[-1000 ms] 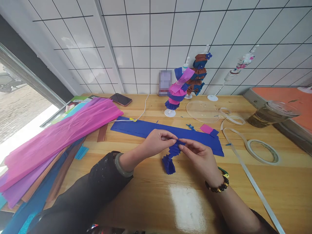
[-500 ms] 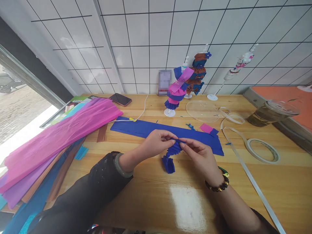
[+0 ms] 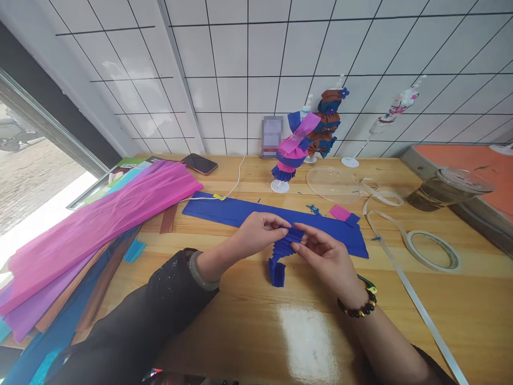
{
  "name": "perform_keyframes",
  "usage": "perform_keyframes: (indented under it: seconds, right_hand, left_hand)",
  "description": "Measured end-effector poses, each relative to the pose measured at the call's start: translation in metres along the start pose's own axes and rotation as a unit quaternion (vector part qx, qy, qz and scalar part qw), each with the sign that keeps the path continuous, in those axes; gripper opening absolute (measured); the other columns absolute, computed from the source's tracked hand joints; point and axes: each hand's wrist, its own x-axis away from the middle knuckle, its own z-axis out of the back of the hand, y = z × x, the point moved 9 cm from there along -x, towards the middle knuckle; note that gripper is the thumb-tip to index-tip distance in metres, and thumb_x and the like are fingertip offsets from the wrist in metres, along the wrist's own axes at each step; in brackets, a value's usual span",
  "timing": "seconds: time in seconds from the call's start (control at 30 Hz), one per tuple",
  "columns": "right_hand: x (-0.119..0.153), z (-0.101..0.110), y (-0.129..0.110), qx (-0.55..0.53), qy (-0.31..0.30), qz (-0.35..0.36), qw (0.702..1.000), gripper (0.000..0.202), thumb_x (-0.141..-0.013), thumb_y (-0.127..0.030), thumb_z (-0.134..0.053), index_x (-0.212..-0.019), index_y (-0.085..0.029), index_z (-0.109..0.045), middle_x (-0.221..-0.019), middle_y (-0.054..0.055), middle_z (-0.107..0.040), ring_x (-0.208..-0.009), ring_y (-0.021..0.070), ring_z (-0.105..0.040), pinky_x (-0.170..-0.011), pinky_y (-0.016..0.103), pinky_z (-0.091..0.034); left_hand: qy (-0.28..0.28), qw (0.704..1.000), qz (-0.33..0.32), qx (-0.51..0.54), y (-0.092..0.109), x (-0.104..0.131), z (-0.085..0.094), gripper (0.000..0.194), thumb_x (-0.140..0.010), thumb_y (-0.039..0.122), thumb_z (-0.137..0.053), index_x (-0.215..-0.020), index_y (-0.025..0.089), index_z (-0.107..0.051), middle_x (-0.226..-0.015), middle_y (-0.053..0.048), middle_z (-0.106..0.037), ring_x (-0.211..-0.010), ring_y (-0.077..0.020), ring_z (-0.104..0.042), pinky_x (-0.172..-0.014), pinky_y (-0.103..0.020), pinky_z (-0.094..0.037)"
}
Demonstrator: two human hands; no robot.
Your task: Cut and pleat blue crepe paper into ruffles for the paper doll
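Between my hands hangs a pleated dark blue paper strip (image 3: 277, 271), its lower end folded over near the table. My left hand (image 3: 260, 232) pinches the strip's top edge between thumb and fingers. On the strip's right side, my right hand (image 3: 324, 254) has its thumb against the pleats and its forefinger at the upper corner, a small gap between them. Behind both hands a long flat blue paper sheet (image 3: 236, 210) lies across the table. Small pink (image 3: 340, 212) and blue paper pieces overlap the sheet's right part.
Layered coloured paper (image 3: 108, 230) covers the left side. Dressed figures on stands (image 3: 292, 147), a phone (image 3: 199, 164) and a clear disc (image 3: 333, 184) are at the back. A tape roll (image 3: 433, 251), white ribbon (image 3: 420, 307) and lidded cup (image 3: 444, 189) are at right.
My right thumb has moved slightly down and left, and its fingertips have parted a little. More of the pleated strip shows between my hands, and its lower end has shifted.
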Motion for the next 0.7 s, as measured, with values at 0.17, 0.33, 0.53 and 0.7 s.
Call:
perform_keyframes:
  seconds: [0.17, 0.33, 0.53, 0.7]
  right_hand:
    - [-0.002, -0.004, -0.001, -0.037, -0.018, 0.010, 0.999, 0.048, -0.068, -0.029, -0.067, -0.113, -0.025, -0.053, -0.077, -0.001, -0.051, -0.070, 0.0110, -0.052, -0.069, 0.027, -0.049]
    - [0.003, -0.009, -0.007, 0.007, -0.030, 0.049, 0.998, 0.059, -0.070, -0.029, -0.065, -0.125, -0.028, -0.043, -0.086, 0.001, -0.053, -0.077, 0.0126, -0.056, -0.077, 0.031, -0.049]
    - [0.007, -0.006, -0.022, 0.164, 0.014, 0.125, 0.978, 0.045, -0.074, -0.026, -0.060, -0.118, -0.026, -0.052, -0.084, 0.001, -0.059, -0.078, 0.0138, -0.056, -0.081, 0.032, -0.046]
    - [0.008, -0.003, -0.025, 0.175, 0.033, 0.144, 0.973, 0.026, -0.075, -0.026, -0.059, -0.101, -0.025, -0.062, -0.095, 0.005, -0.063, -0.076, 0.0149, -0.060, -0.075, 0.031, -0.048]
  left_hand:
    - [0.022, 1.000, -0.005, -0.013, 0.005, 0.000, 0.004, 0.021, -0.068, 0.021, -0.059, -0.085, 0.011, -0.065, -0.079, -0.006, -0.066, -0.070, -0.0131, -0.059, -0.065, -0.022, -0.045]
    - [0.048, 0.999, -0.009, 0.014, 0.006, -0.001, 0.011, 0.020, -0.068, 0.022, -0.060, -0.084, 0.011, -0.065, -0.077, -0.005, -0.066, -0.069, -0.0127, -0.059, -0.065, -0.023, -0.046]
    - [0.038, 0.999, -0.010, 0.036, -0.001, -0.002, 0.009, 0.020, -0.069, 0.023, -0.060, -0.085, 0.012, -0.065, -0.078, -0.005, -0.066, -0.069, -0.0123, -0.060, -0.066, -0.023, -0.046]
    - [0.045, 0.999, -0.007, 0.020, 0.000, -0.002, 0.009, 0.022, -0.068, 0.024, -0.060, -0.086, 0.012, -0.065, -0.076, -0.004, -0.066, -0.068, -0.0119, -0.059, -0.065, -0.022, -0.045]
